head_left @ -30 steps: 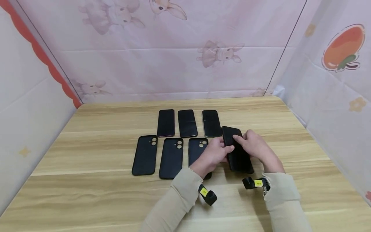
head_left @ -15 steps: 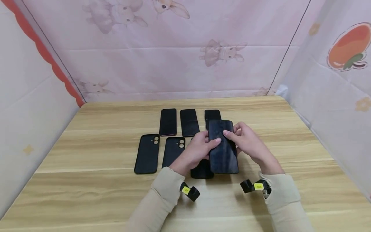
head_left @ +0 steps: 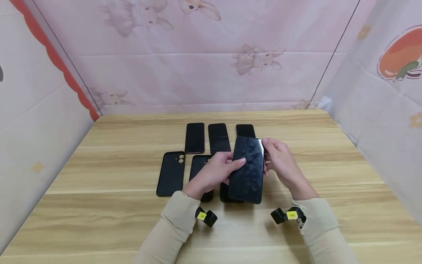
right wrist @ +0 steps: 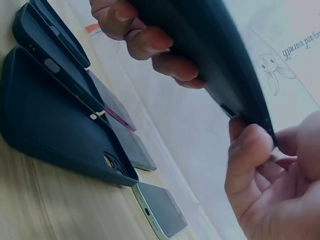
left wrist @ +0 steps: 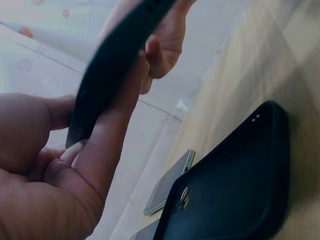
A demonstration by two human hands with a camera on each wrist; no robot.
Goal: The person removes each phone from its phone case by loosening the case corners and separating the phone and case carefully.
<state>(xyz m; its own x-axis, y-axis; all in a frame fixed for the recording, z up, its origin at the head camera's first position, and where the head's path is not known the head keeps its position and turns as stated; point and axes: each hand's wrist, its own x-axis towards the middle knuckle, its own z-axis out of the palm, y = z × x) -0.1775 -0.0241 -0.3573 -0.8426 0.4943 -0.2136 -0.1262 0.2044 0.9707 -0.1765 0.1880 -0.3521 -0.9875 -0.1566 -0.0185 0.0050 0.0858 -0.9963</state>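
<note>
A phone in a black case (head_left: 245, 179) is held above the table, its smudged dark screen facing up and tilted. My left hand (head_left: 212, 171) grips its left side, thumb across the screen and fingers behind. At the upper right corner, my right hand (head_left: 282, 163) pinches the edge between thumb and fingers. In the right wrist view the back of the black case (right wrist: 200, 50) shows, with left fingers (right wrist: 155, 42) curled against it. Part of an open black phone case (head_left: 226, 196) lies beneath the held phone, mostly hidden by it.
Two more black phone cases lie to the left, one whole in view (head_left: 170, 174) and one half-hidden (head_left: 196, 167). Behind them is a row of phones: left (head_left: 195, 138), middle (head_left: 219, 137) and right (head_left: 245, 130). Fabric walls edge the wooden table (head_left: 99, 176).
The held phone has moved left and its screen has turned more toward the head camera. My right thumb has shifted from the screen's middle to the upper right corner.
</note>
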